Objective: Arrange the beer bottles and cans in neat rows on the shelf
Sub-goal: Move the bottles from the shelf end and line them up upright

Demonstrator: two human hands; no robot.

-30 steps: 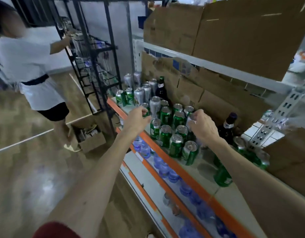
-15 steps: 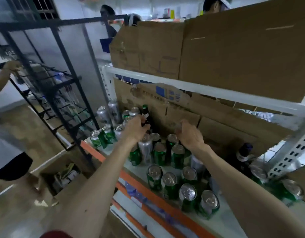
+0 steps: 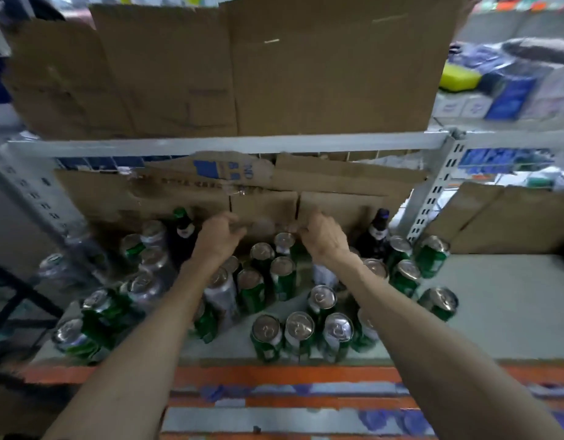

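Both arms are stretched to the back of the pale grey metal shelf (image 3: 512,296). There the left hand (image 3: 218,238) and the right hand (image 3: 322,233) are held just in front of the brown cardboard backing (image 3: 264,211), above the rearmost cans. The fingers of both are curled, but what lies inside them is hidden by motion blur, so it cannot be told whether either grip is clenched on something or released. The right hand is seen just beside the top of a rear green aluminium can (image 3: 285,246).

The task is judged to be partly done. A tidy front row of four green cans (image 3: 299,331) has been formed near the orange shelf edge (image 3: 274,374), and short files of green cans (image 3: 282,274) are lined up behind it, between the forearms.

Much is left to be done. A mixed cluster of silver and green cans (image 3: 140,287) on the left is set unevenly, and a few loose green cans (image 3: 437,301) on the right are spaced apart. A dark glass bottle with a green cap (image 3: 182,230) at the back left and a dark glass bottle with a purple cap (image 3: 378,233) at the back right are placed well apart and are not yet gathered into a row.
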